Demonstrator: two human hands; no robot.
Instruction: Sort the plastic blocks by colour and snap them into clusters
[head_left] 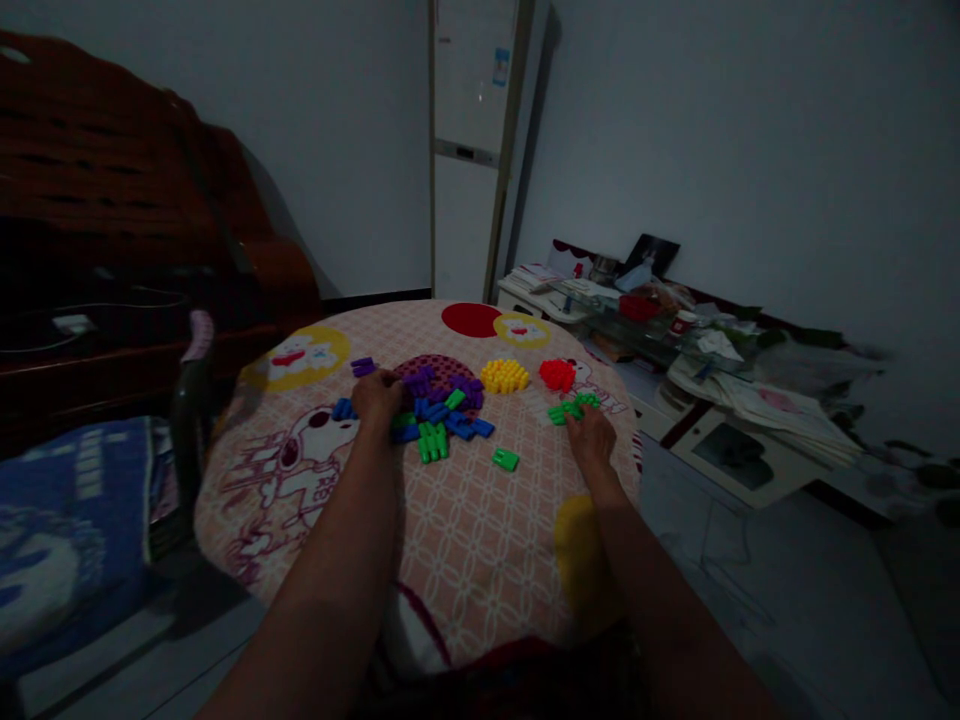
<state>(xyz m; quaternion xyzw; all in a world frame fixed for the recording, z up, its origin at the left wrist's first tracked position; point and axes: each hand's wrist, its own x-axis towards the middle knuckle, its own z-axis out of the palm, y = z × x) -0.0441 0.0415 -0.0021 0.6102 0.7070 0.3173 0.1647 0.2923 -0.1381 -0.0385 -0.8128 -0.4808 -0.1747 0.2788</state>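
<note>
The right hand [595, 438] bends its fingers down at a green cluster [574, 407], touching its near edge; whether it pinches a piece I cannot tell. The left hand [377, 396] curls beside a mixed heap [430, 411] at its 3 o'clock, its grip hidden. Blue pieces [343, 408] sit at its 9 o'clock, purple pieces [362, 367] at its 11. From the right hand, a loose green piece [505, 460] lies at 9 o'clock, a yellow pile [505, 376] at 10, a red pile [557, 375] at 11. On the worktop [480, 540], yellow and red look fully gathered; green seems part done, with more in the heap, where blue and purple remain mixed
</note>
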